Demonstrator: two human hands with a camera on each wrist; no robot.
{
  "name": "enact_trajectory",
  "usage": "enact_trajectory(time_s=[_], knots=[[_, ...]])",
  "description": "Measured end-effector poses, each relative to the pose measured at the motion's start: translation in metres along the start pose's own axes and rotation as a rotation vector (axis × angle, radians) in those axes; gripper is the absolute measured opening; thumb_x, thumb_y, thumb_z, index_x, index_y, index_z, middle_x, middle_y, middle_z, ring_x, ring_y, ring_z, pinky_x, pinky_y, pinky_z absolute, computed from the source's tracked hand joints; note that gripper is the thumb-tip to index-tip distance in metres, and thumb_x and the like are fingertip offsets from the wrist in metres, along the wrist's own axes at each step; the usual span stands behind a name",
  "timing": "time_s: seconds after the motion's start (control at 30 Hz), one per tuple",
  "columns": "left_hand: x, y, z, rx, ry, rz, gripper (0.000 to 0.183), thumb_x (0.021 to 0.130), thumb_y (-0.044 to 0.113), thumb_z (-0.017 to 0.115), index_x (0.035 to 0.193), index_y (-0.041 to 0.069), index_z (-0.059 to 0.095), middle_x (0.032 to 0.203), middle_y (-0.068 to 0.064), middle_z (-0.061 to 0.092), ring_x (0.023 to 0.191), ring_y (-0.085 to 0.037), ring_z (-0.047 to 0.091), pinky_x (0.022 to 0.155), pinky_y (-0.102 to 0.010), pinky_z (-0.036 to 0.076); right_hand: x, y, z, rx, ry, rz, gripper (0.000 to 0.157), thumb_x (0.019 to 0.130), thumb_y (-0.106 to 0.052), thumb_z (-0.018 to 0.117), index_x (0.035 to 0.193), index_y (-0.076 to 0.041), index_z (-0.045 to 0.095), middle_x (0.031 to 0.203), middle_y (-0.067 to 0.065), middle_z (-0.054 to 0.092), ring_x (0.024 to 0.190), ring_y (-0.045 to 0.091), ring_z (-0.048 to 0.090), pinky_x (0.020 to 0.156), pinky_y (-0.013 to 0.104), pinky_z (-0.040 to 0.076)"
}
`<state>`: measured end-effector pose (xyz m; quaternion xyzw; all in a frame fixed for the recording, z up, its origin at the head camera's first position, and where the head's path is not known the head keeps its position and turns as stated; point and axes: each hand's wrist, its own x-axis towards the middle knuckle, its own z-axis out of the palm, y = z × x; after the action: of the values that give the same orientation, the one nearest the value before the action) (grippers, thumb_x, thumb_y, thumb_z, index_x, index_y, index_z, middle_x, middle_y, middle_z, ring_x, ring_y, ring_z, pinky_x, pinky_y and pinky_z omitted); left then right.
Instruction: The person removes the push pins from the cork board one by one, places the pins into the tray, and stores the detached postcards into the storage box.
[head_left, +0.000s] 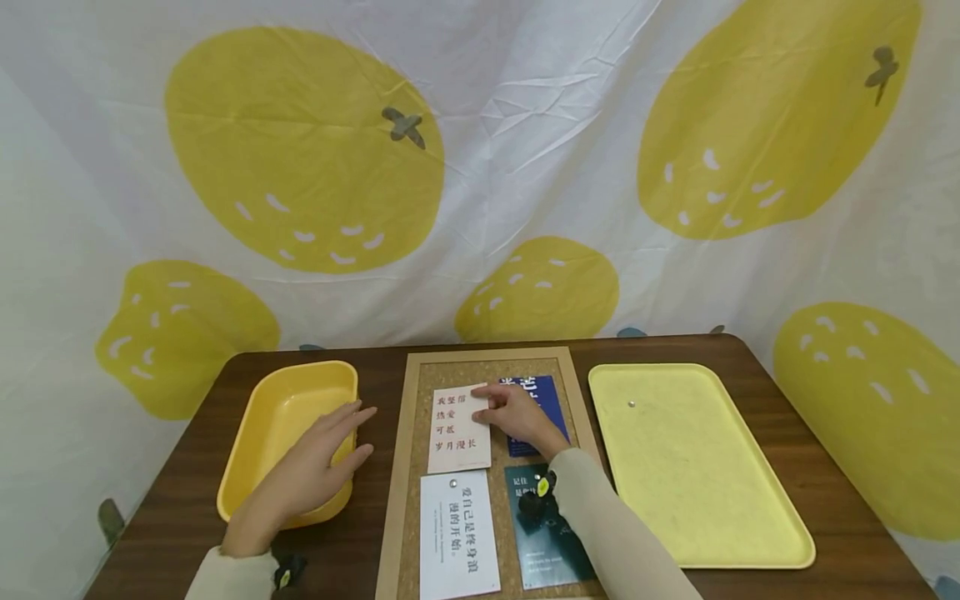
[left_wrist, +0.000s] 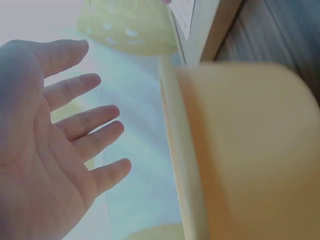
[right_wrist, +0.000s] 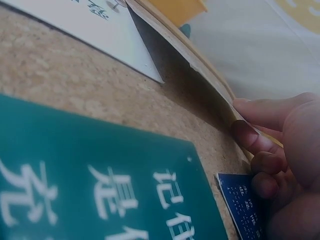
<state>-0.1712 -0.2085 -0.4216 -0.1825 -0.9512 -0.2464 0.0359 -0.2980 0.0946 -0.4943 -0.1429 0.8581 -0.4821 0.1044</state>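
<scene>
My right hand [head_left: 521,417] pinches the right edge of a pale pink card [head_left: 450,430] with red characters, at the upper left of a wood-framed cork board [head_left: 399,467]. In the right wrist view, thumb and finger of the right hand [right_wrist: 295,145] grip the card's edge, and the card stands tilted off the cork. Under that wrist lies a teal card [head_left: 551,546]; a dark blue card [head_left: 553,404] is partly hidden behind the hand. My left hand [head_left: 311,462] hovers over the yellow tub [head_left: 258,417], fingers spread and holding nothing, as the left wrist view shows.
A white card [head_left: 457,533] with a pushpin [head_left: 453,483] lies on the board's lower left. To the right, a pale yellow tray [head_left: 697,483] holds a small pushpin [head_left: 632,404]. A lemon-print curtain [head_left: 510,192] hangs behind the dark wooden table [head_left: 378,392].
</scene>
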Motion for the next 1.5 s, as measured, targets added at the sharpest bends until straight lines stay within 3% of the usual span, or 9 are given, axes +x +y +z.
enact_trajectory(time_s=[0.2, 0.53, 0.77, 0.97, 1.27, 1.5], knots=[[-0.016, -0.023, -0.014, 0.006, 0.044, 0.017, 0.048, 0.101, 0.026, 0.058, 0.144, 0.006, 0.050, 0.149, -0.025, 0.043, 0.138, -0.046, 0.037, 0.107, -0.064, 0.034, 0.000, 0.001, 0.000, -0.004, -0.002, -0.011, 0.037, 0.089, -0.020, 0.074, 0.126, -0.018, 0.069, 0.083, 0.000, 0.055, 0.075, 0.016, 0.050, 0.065, 0.029, 0.039], [-0.042, -0.063, -0.040, -0.015, 0.115, -0.033, 0.043, 0.099, 0.023, 0.062, 0.136, 0.002, 0.055, 0.147, -0.034, 0.040, 0.132, -0.057, 0.036, 0.097, -0.074, 0.034, -0.002, -0.002, -0.001, -0.016, -0.005, -0.023, 0.037, 0.090, -0.019, 0.074, 0.126, -0.015, 0.069, 0.081, 0.000, 0.055, 0.073, 0.015, 0.048, 0.062, 0.028, 0.037], [-0.053, -0.088, -0.047, -0.028, 0.135, -0.141, 0.043, 0.100, 0.025, 0.061, 0.133, -0.002, 0.057, 0.146, -0.037, 0.036, 0.129, -0.060, 0.037, 0.094, -0.073, 0.036, -0.002, -0.001, -0.001, -0.012, -0.010, -0.014, 0.037, 0.090, -0.020, 0.074, 0.126, -0.016, 0.069, 0.081, 0.000, 0.056, 0.072, 0.015, 0.049, 0.059, 0.026, 0.036], [-0.059, -0.105, -0.047, -0.074, 0.157, -0.163, 0.043, 0.100, 0.023, 0.061, 0.133, -0.004, 0.057, 0.147, -0.039, 0.033, 0.128, -0.061, 0.037, 0.090, -0.072, 0.041, -0.002, -0.003, -0.001, -0.014, -0.015, -0.002, 0.037, 0.090, -0.020, 0.074, 0.127, -0.016, 0.069, 0.082, 0.000, 0.055, 0.072, 0.015, 0.048, 0.058, 0.026, 0.036], [-0.059, -0.122, -0.043, -0.215, 0.055, -0.258, 0.057, 0.099, 0.031, 0.061, 0.145, 0.001, 0.046, 0.155, -0.037, 0.019, 0.139, -0.060, 0.019, 0.098, -0.080, 0.022, -0.002, -0.004, -0.002, -0.008, -0.007, 0.012, 0.037, 0.090, -0.020, 0.073, 0.127, -0.018, 0.069, 0.083, 0.000, 0.055, 0.073, 0.015, 0.048, 0.059, 0.026, 0.036], [-0.059, -0.137, -0.041, -0.312, -0.045, -0.341, 0.070, 0.098, 0.035, 0.061, 0.155, 0.007, 0.031, 0.158, -0.032, 0.021, 0.142, -0.055, 0.018, 0.104, -0.072, 0.028, -0.002, -0.002, 0.000, -0.002, -0.005, 0.006, 0.037, 0.090, -0.019, 0.073, 0.127, -0.017, 0.069, 0.082, 0.000, 0.054, 0.072, 0.015, 0.047, 0.059, 0.027, 0.036]])
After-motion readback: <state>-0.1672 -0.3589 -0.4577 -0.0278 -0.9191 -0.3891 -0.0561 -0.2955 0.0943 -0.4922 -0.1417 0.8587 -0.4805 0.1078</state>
